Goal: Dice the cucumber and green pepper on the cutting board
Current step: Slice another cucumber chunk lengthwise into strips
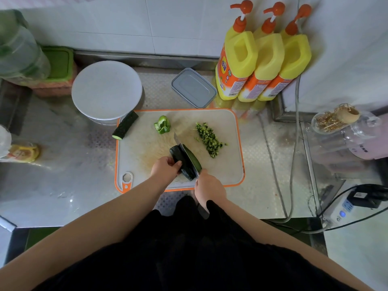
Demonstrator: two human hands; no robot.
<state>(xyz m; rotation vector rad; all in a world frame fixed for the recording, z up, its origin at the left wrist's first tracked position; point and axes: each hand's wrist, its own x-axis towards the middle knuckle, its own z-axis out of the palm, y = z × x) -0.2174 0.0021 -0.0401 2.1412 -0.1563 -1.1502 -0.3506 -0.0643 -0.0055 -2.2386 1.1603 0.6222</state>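
- Left hand (pixel 165 168): fingers curled round dark green cucumber length (pixel 182 162), mid-board on white orange-rimmed plastic cutting board (pixel 228 164).
- Right hand (pixel 210 189): fingers wrapped round steel knife (pixel 186 153), blade in cucumber.
- Diced cucumber pile (pixel 209 139) toward the board's right edge; green pepper piece (pixel 162 127) near far edge.

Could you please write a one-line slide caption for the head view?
Left hand steadies a dark green cucumber piece on the orange-rimmed white cutting board as the right hand slices it lengthwise with a knife.

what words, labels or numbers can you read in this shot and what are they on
None can be read.
Yellow detergent bottles: orange labels with print and barcodes, too small and blurred.
Yellow packet: blurred print.
Pink appliance: dark mark, too blurred.
Power strip: no readable marking.
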